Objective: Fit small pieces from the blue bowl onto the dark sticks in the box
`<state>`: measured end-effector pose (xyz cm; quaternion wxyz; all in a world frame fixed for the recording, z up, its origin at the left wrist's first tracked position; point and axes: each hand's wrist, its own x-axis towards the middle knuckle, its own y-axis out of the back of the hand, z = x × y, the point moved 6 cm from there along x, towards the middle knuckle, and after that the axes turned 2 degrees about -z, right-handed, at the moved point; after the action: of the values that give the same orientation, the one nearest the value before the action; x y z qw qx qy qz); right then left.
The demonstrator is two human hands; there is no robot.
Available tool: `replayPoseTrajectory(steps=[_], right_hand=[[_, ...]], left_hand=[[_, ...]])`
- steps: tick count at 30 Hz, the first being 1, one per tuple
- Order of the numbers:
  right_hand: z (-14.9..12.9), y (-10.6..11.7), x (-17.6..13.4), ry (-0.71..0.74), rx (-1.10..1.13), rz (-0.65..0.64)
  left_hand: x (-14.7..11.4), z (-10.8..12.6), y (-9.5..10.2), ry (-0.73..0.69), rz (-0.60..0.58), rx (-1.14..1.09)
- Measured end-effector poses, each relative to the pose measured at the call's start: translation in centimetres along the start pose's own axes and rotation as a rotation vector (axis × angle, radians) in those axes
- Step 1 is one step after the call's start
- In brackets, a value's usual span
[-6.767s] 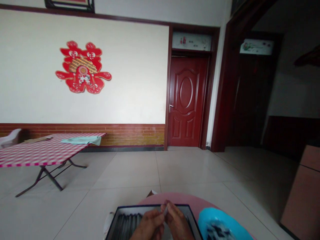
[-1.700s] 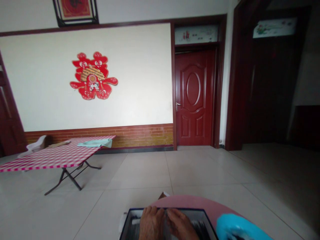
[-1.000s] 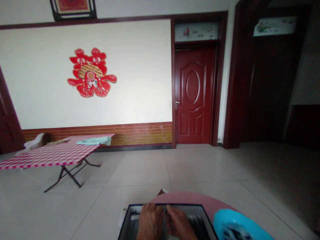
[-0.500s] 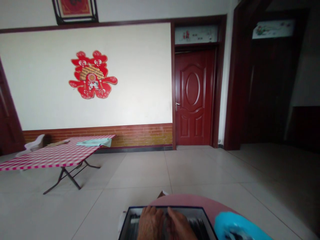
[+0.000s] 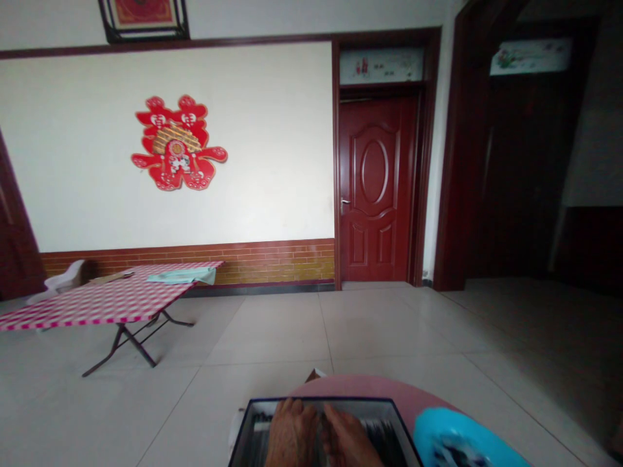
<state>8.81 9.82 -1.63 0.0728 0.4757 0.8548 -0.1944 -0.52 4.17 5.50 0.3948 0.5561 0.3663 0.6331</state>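
A shallow box (image 5: 370,407) with a dark rim and pale inner walls lies at the bottom of the view, and both hands are inside it. My left hand (image 5: 293,431) is back-up with its fingers bent and closed downward. Beside it, my right hand (image 5: 348,436) is closed, its thumb pointing up toward the left one. Whatever the fingers grip between them is hidden. Dark, thin items (image 5: 382,433) are packed in rows at both sides of the hands; their kind cannot be made out. Both wrists run off the lower edge.
The box rests on a pink round tabletop (image 5: 374,384). A bright blue plastic bag or bag-lined container (image 5: 457,425) with dark contents stands to its right. Farther off are a folding table with a checked cloth (image 5: 117,301), a white chair (image 5: 68,277) and a red door (image 5: 374,188).
The hands stay at nearly the same spot in the box, with only a slight shift of the fingers. The whole view has moved a little.
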Motion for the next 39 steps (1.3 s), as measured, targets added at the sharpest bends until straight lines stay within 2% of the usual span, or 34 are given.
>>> replayPoseTrajectory(steps=[3,5,9,12,15,18,20,22,24,27,30,33,36,39], right_hand=[[-0.2,0.1,0.2,0.093,-0.051,0.001],[-0.3,0.1,0.1,0.102,-0.006,-0.020],[0.1,-0.2,0.0,-0.017,0.117,-0.061],[0.5,0.1,0.2,-0.060,0.047,-0.012],[0.3,0.5,0.5,0.030,-0.071,0.012],[0.2,0.4,0.7,0.098,-0.054,-0.030],[0.4,0.1,0.8,0.065,0.049,-0.083],[0.9,-0.2,0.9,-0.033,0.137,-0.104],[1.3,0.0,1.0,-0.094,0.108,-0.066],[0.8,0.5,1.0,-0.011,-0.027,-0.005],[0.3,0.2,0.8,0.049,0.022,-0.051],[0.5,-0.2,0.6,-0.045,0.163,-0.089],[0.8,0.1,0.6,-0.102,0.121,-0.024],[0.5,0.5,0.9,0.005,0.010,-0.006]], left_hand=[[0.0,-0.1,-0.3,0.002,-0.008,-0.001],[0.0,-0.1,-0.4,0.005,-0.014,0.016],[-0.1,0.0,-0.2,0.006,-0.016,0.023],[-0.1,0.1,-0.4,0.002,-0.025,0.028],[-0.1,0.1,-0.7,-0.014,-0.028,0.037],[0.0,0.0,-0.7,-0.022,-0.020,0.023],[0.0,-0.1,-0.7,-0.013,-0.022,0.006],[0.1,-0.2,-0.7,0.002,-0.030,-0.002],[0.2,-0.2,-0.7,0.019,-0.037,0.004],[0.2,-0.1,-0.5,0.029,-0.045,0.013],[0.2,0.0,-0.1,0.019,-0.050,-0.011],[0.2,0.0,-0.1,0.011,-0.055,-0.018],[0.3,0.0,-0.4,0.018,-0.072,-0.010],[0.4,-0.1,-0.7,0.030,-0.092,-0.004]])
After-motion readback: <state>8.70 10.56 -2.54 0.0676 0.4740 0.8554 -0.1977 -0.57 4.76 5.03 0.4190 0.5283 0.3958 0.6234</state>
